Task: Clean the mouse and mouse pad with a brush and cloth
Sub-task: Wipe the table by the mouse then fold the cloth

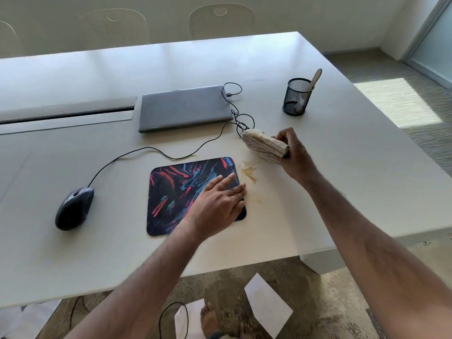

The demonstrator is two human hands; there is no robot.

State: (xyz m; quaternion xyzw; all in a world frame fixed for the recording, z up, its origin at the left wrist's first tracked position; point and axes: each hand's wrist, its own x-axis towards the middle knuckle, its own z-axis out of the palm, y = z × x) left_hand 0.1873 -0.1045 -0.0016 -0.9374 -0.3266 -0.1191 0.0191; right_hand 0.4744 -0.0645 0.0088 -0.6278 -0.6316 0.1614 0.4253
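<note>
Left hand (217, 204) flat on mouse pad (176, 192), fingers straight — right hand (292, 152) grips folded cloth (263, 146)

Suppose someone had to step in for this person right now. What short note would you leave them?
Left hand: flat, pressing the mouse pad down near its right edge.
Right hand: holds the folded cloth, lifted beyond the pad's right corner.
Mouse: on the table left of the pad, cable running to the closed laptop.
Brush: standing in the mesh cup, far right.
Done: the pad's surface looks free of crumbs, which lie on the table beside it.
Left: clear those crumbs, then clean the mouse.
</note>
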